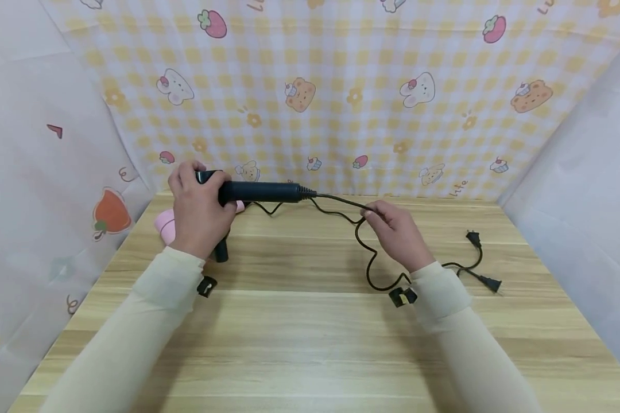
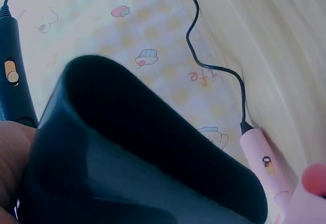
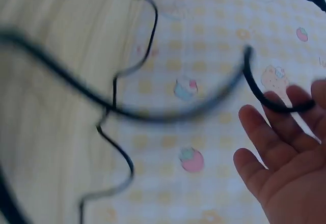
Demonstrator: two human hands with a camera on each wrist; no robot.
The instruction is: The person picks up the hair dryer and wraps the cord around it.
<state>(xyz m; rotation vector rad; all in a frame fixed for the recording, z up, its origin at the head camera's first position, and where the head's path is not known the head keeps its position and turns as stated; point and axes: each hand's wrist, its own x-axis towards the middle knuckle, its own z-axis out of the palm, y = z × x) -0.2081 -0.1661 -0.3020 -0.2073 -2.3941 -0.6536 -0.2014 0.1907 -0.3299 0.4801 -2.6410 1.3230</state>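
My left hand point(image 1: 198, 206) grips a black hair dryer point(image 1: 263, 191) by its head, with the handle pointing right. The dryer's wide, flat nozzle point(image 2: 153, 142) fills the lower left wrist view, and a gold switch point(image 2: 11, 72) shows on the handle. From the handle's end the black cord point(image 1: 341, 200) runs to my right hand point(image 1: 398, 232), which pinches it between thumb and fingers. Beyond that hand the cord hangs in a loop. Behind my left hand lies a pink hair dryer point(image 1: 165, 225), mostly hidden in the head view; its handle point(image 2: 265, 160) shows in the left wrist view.
Two black plugs point(image 1: 473, 238) point(image 1: 491, 284) lie on the wooden table point(image 1: 299, 344) at the right. The pink dryer's thin black cord point(image 1: 271, 211) winds along the back edge. A patterned yellow-check cloth point(image 1: 330, 115) hangs behind the table, with white cloth at both sides.
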